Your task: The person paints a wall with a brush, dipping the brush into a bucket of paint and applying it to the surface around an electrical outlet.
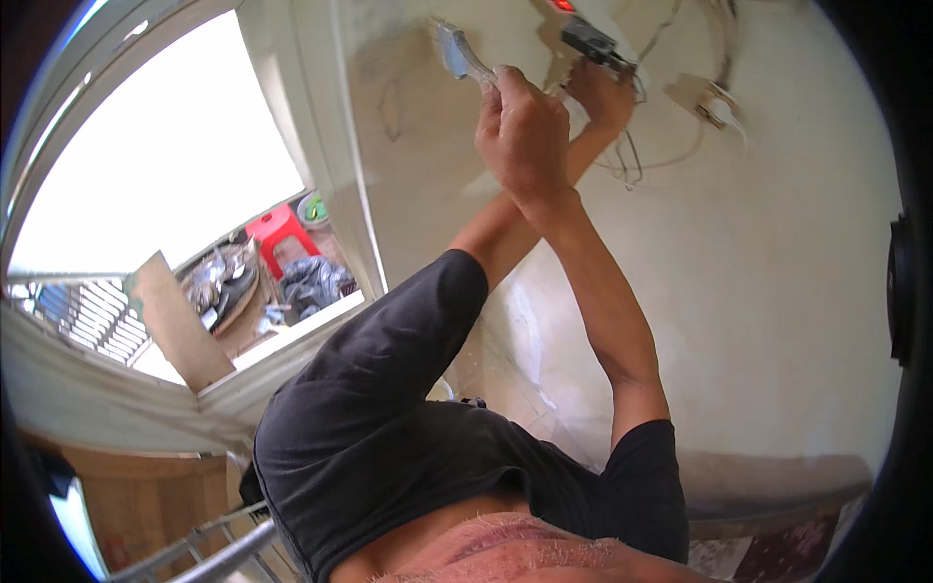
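My arms are crossed in front of a pale wall. In my right hand is a paintbrush, gripped by its handle, its pale bristles pointing up and left near the wall. Behind it, my left hand reaches to the upper right and holds a black electrical box with a lit red part at its far end. The left fingers are partly hidden by the box, which is blurred. Thin loose wires hang around that hand. To its right, a white plug sits in a wall socket.
On the left is a window opening; beyond it are a red plastic stool, dark plastic bags and a leaning board. Metal ladder rails show at lower left. A rolled brown object lies at lower right.
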The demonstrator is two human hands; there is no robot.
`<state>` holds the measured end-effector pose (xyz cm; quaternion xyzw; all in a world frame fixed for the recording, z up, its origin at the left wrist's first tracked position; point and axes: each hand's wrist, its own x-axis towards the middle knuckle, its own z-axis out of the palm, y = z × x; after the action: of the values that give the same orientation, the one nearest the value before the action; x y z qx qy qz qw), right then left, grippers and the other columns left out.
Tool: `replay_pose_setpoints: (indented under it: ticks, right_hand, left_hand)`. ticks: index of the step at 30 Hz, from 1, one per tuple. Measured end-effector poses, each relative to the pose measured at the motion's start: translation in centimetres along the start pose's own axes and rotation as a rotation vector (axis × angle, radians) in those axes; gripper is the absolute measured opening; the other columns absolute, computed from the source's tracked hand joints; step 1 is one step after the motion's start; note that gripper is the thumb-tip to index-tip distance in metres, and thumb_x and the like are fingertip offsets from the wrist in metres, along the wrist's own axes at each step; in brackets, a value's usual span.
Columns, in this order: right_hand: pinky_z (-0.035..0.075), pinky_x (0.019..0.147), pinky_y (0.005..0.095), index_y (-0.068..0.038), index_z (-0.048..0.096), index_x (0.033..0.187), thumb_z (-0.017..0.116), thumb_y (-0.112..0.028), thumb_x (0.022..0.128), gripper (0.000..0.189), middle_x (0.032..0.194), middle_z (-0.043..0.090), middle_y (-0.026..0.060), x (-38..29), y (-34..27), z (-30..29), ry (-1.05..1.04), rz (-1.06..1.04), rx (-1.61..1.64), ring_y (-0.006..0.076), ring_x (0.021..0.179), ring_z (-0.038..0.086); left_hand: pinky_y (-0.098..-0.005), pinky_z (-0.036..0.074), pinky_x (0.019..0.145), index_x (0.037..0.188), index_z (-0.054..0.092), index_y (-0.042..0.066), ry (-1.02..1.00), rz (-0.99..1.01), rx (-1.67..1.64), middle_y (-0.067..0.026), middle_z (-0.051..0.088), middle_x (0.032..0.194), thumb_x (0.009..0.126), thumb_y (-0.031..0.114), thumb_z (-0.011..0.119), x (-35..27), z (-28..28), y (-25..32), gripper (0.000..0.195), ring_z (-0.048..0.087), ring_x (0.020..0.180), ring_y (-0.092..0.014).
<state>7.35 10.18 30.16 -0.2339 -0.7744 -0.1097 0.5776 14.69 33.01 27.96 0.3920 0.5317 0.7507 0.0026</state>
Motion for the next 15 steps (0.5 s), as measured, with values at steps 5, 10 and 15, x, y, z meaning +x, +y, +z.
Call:
replay_pose_setpoints:
  ticks: [5,10,15]
  right_hand:
    - [0.054,0.062,0.0476,0.001,0.062,0.082,0.062,-0.009,0.085,0.01,0.069,0.065,0.0214,1.2,5.2,-0.7,-0.041,0.263,-0.368,0.0405,0.066,0.066]
    - [0.056,0.062,0.0463,0.001,0.058,0.082,0.062,-0.005,0.082,0.007,0.07,0.065,0.0224,1.2,7.6,3.3,-0.067,0.204,-0.292,0.0386,0.069,0.069]
    - [0.051,0.059,0.0484,-0.002,0.053,0.08,0.062,-0.007,0.086,0.012,0.064,0.059,0.0202,-1.6,2.8,2.2,-0.046,0.062,-0.028,0.0419,0.064,0.063]
  left_hand:
    - [-0.0624,0.03,0.1,0.123,0.051,-0.006,0.006,0.244,0.098,-0.027,0.054,0.124,0.079,0.045,0.076,-2.1,0.2,-0.4,0.071,0.045,0.121,-0.046]
    - [-0.061,0.032,0.099,0.116,0.054,-0.005,-0.017,0.007,-0.091,-0.0256,0.056,0.119,0.077,0.038,0.078,-2.3,0.6,2.7,0.062,0.048,0.118,-0.045]
    - [-0.058,0.035,0.096,0.111,0.054,-0.006,-0.024,0.006,-0.06,-0.0246,0.056,0.116,0.074,0.03,0.081,-2.7,0.2,2.9,0.058,0.05,0.114,-0.043]
